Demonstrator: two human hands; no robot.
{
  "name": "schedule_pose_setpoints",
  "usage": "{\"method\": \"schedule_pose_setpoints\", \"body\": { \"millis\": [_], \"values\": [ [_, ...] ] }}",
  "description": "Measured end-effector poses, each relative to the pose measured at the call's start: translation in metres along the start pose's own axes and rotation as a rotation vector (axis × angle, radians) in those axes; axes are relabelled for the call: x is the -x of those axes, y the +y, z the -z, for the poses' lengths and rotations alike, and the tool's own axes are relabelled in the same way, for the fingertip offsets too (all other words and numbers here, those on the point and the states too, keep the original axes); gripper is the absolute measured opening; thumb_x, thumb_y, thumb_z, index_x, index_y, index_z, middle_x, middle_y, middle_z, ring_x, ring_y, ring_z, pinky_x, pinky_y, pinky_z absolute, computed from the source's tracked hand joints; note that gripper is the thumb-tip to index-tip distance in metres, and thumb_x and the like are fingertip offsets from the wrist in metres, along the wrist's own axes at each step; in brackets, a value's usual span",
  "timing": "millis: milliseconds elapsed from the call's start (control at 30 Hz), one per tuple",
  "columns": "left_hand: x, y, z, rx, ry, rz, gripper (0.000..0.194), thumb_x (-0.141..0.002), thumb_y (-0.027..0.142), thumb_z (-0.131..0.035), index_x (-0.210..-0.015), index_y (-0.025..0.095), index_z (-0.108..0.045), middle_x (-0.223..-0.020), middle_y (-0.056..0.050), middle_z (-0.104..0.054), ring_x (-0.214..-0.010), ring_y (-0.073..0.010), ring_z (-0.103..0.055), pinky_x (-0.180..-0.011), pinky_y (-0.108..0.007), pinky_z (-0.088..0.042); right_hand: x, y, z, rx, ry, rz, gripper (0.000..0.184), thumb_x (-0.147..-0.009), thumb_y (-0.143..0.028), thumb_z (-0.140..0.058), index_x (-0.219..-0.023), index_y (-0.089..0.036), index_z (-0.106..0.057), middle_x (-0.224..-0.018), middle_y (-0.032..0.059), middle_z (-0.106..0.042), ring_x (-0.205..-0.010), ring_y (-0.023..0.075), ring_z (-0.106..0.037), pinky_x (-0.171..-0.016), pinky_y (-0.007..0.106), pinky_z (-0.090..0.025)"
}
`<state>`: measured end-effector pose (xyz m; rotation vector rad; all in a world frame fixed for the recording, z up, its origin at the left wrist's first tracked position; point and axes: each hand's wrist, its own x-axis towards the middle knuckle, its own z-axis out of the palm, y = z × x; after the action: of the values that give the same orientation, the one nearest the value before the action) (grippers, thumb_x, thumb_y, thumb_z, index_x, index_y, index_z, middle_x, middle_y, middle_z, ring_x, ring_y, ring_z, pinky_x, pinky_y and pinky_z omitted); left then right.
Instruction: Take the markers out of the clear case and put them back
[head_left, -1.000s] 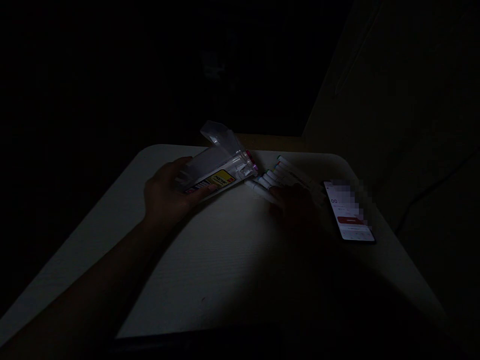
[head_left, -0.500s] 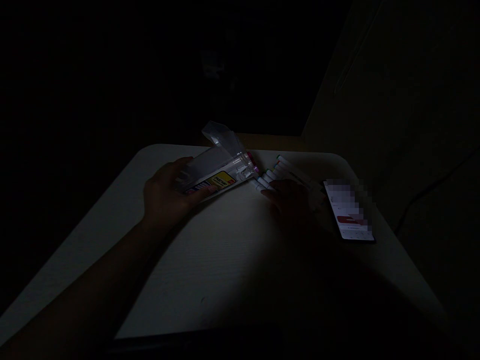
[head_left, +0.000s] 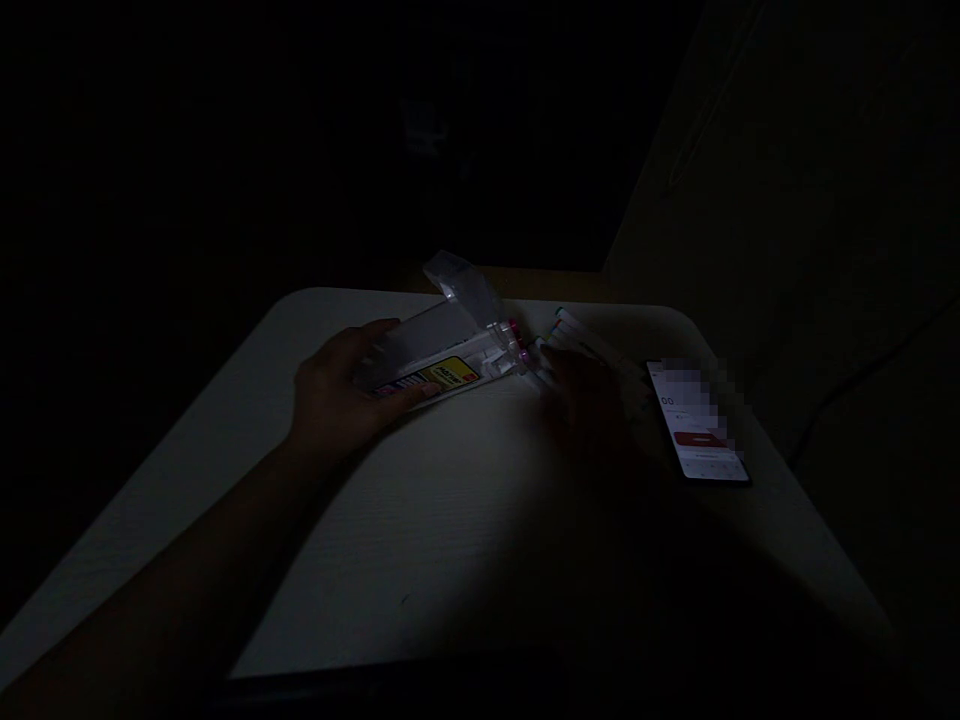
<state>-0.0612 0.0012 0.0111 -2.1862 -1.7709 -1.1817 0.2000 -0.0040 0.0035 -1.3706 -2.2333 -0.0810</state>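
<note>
A clear plastic marker case [head_left: 431, 345] lies tilted on the table, with a yellow and black label and its lid swung up at the far end. My left hand [head_left: 341, 385] is wrapped round its near end, thumb on the label. Pink and purple marker ends [head_left: 519, 340] show at the case's open mouth. Just right of that mouth, my right hand [head_left: 589, 395] is closed on white markers [head_left: 538, 378]; deep shadow hides their number and most of its fingers. Beyond this hand, several loose white markers [head_left: 581, 332] with coloured ends lie on the table.
A lit phone [head_left: 697, 430] rests near the right edge of the pale table [head_left: 420, 520]. A dark flat edge [head_left: 360, 685] crosses the bottom of the view. The surroundings are very dark, with a wall on the right.
My left hand has shifted the case slightly to the right. My right hand has gathered markers from the table and brought them against the case's mouth; fewer loose ones show.
</note>
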Motion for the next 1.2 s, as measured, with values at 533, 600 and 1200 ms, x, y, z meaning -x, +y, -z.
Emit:
{"method": "schedule_pose_setpoints", "body": {
  "millis": [533, 600, 1200],
  "values": [
    [-0.001, -0.003, 0.006, 0.107, -0.098, -0.189, 0.068, -0.059, 0.051, -0.070, -0.118, 0.022, -0.051, -0.108, -0.006, -0.061, -0.091, -0.0202, -0.060, -0.082, -0.032, -0.049, 0.002, -0.011, 0.008, -0.223, 0.069, 0.259, 0.049, -0.080, -0.018, -0.041, -0.128, -0.017, -0.037, -0.135, 0.0111, -0.035, -0.128, 0.0188, -0.030, -0.105, 0.036, -0.033],
    [-0.002, -0.002, 0.007, 0.100, -0.107, -0.207, 0.069, -0.060, 0.051, -0.070, -0.118, 0.021, -0.051, -0.107, -0.006, -0.061, -0.091, -0.0197, -0.060, -0.082, -0.031, -0.049, 0.002, -0.012, 0.008, -0.232, 0.107, 0.281, 0.050, -0.077, -0.016, -0.044, -0.126, -0.017, -0.038, -0.130, 0.0115, -0.037, -0.124, 0.0197, -0.033, -0.102, 0.036, -0.035],
    [-0.003, -0.002, 0.007, 0.077, -0.112, -0.292, 0.070, -0.061, 0.050, -0.070, -0.119, 0.018, -0.050, -0.108, -0.009, -0.061, -0.092, -0.0209, -0.060, -0.083, -0.032, -0.048, -0.001, -0.015, 0.009, -0.123, 0.244, 0.307, 0.023, -0.082, -0.027, -0.048, -0.099, -0.018, -0.060, -0.096, 0.0056, -0.061, -0.095, 0.0174, -0.052, -0.087, 0.032, -0.041]
  ]
}}
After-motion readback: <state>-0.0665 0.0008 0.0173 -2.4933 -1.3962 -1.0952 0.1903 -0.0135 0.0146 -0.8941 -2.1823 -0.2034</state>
